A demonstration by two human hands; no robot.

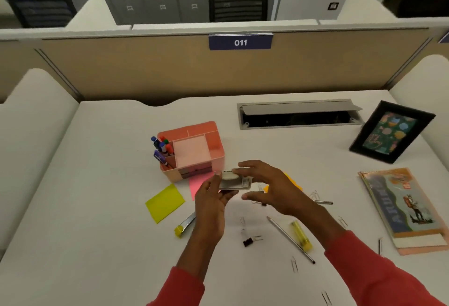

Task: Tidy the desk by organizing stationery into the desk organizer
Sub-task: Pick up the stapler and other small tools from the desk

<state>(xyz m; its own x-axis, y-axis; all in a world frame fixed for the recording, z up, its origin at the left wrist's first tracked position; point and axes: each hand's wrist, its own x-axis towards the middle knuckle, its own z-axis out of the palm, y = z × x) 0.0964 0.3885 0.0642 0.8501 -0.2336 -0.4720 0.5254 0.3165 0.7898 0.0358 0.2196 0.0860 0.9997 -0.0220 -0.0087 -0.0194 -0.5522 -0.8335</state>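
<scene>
organizer [194, 150] sat at mid surface [109, 184], pens [161, 149] in its left compartment | note pad [165, 202] lay before it (slightly left) | notebook [401, 208] lay far right, frame [391, 132] behind it

Office: cubicle partition [170, 70], desk no. tag [240, 42]
</scene>
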